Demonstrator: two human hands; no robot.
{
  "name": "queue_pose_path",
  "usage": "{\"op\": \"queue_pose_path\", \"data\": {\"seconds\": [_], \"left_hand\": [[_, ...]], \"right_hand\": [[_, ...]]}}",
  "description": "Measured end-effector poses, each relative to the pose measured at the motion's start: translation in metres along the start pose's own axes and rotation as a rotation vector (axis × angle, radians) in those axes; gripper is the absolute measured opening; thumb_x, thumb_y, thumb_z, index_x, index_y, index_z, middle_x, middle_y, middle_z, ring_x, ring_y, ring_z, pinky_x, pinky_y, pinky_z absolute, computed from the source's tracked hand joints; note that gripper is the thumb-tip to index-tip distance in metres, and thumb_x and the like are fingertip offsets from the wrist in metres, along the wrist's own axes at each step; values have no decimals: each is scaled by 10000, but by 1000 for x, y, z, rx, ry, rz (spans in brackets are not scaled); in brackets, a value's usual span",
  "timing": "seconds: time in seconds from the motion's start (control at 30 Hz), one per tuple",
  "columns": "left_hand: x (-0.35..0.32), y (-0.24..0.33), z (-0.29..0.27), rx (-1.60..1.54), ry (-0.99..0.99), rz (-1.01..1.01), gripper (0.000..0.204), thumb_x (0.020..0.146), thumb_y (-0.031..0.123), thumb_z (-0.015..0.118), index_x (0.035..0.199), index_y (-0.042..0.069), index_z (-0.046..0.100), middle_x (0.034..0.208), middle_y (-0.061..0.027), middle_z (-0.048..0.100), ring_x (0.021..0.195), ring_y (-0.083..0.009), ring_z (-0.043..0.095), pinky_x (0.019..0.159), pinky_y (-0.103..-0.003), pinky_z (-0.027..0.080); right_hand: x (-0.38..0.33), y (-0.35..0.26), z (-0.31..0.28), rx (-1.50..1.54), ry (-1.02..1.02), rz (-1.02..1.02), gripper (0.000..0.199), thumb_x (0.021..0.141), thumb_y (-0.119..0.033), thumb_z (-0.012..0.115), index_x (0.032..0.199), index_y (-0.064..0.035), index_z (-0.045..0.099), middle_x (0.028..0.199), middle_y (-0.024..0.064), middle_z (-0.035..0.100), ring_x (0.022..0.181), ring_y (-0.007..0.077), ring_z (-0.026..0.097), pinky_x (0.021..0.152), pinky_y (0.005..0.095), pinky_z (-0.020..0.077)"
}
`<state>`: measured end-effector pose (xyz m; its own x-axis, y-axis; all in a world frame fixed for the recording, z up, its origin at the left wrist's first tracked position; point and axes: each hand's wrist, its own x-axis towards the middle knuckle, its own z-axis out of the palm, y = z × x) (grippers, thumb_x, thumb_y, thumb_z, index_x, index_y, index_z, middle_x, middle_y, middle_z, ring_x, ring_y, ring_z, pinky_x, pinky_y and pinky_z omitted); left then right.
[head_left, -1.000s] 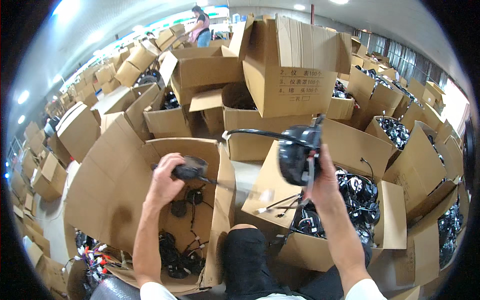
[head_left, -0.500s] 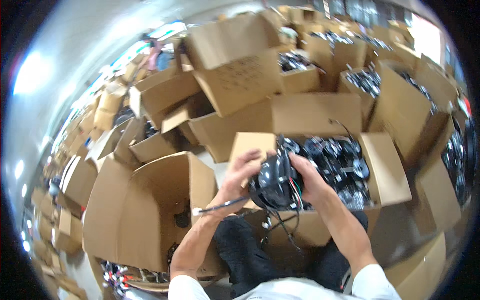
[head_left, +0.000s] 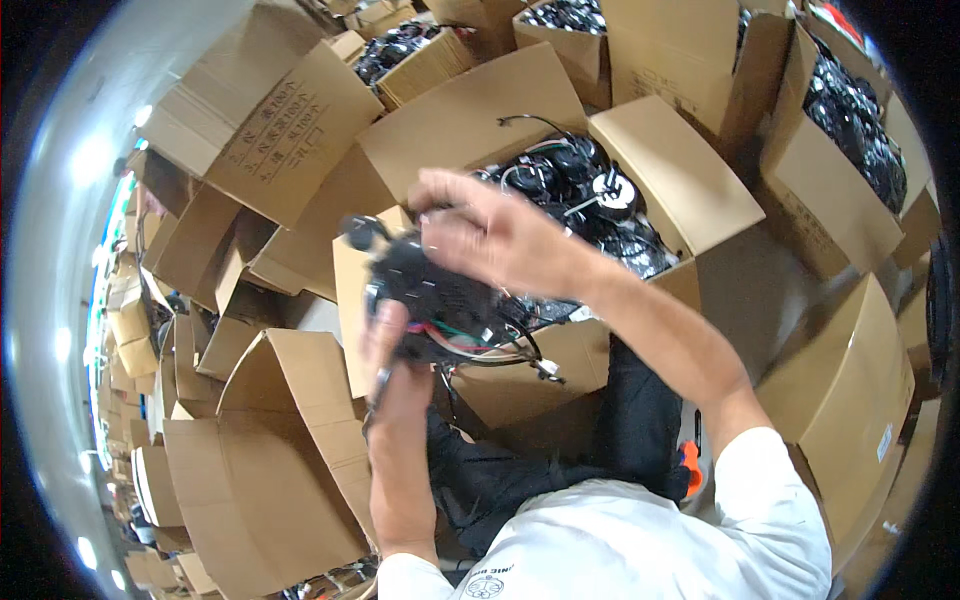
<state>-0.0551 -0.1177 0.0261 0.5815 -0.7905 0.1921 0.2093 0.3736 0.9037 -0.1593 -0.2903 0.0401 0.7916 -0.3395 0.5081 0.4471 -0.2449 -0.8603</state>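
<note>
A black plastic housing (head_left: pixel 440 295) with red, white and green wires hangs in front of me, over the near side of the open carton (head_left: pixel 560 365). My left hand (head_left: pixel 388 345) is closed round its left lower side, thumb up along it. Across the housing's top reaches my right hand (head_left: pixel 490 235); motion smears its fingers, and whether they grip or only touch cannot be told. Loose leads with a white connector (head_left: pixel 548 370) dangle from the housing's lower right. Similar black parts (head_left: pixel 560 175) fill the carton behind, one showing a white round face (head_left: pixel 614 192).
To my lower left an open carton (head_left: pixel 255 490) stands with raised flaps. A tall carton with handwriting (head_left: pixel 290 140) leans at the upper left. More cartons of bagged black parts (head_left: pixel 850 130) are at the right. An orange object (head_left: pixel 690 468) lies beside my leg.
The view has swung, shifting the cartons. The housing has tilted, its wires now facing lower right. My right hand has moved from its right side across its top; my left sits lower.
</note>
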Motion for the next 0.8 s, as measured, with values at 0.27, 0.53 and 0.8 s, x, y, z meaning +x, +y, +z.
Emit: {"op": "queue_pose_path", "data": {"seconds": [0.27, 0.53, 0.8], "left_hand": [[51, 2, 3, -105, -74, 31, 623, 985, 485, 579, 1425, 49, 508, 1377, -138, 605, 1243, -305, 600, 1099, -492, 451], [70, -62, 22, -222, -61, 82, 629, 987, 454, 623, 1389, -6, 477, 1217, -119, 628, 1108, -211, 623, 1000, -354, 498], [62, -207, -63, 1699, -1074, 598, 305, 1008, 262, 501, 1274, 265, 652, 980, -72, 667, 1001, -246, 637, 930, -558, 506]], "right_hand": [[18, 13, -22, 537, -67, 295, 901, 935, -803, 249, 1424, -93, 511, 1298, 111, 619, 1239, 189, 553, 1048, 376, 468], [3, 1, -61, -189, 36, 144, 997, 741, -523, 866, 1409, 74, 430, 1240, 184, 611, 1194, 253, 580, 1063, 355, 447], [24, 38, -148, -328, -42, 636, 634, 848, -561, 725, 1172, -17, 695, 1106, 117, 702, 982, 186, 668, 889, 307, 539]]}}
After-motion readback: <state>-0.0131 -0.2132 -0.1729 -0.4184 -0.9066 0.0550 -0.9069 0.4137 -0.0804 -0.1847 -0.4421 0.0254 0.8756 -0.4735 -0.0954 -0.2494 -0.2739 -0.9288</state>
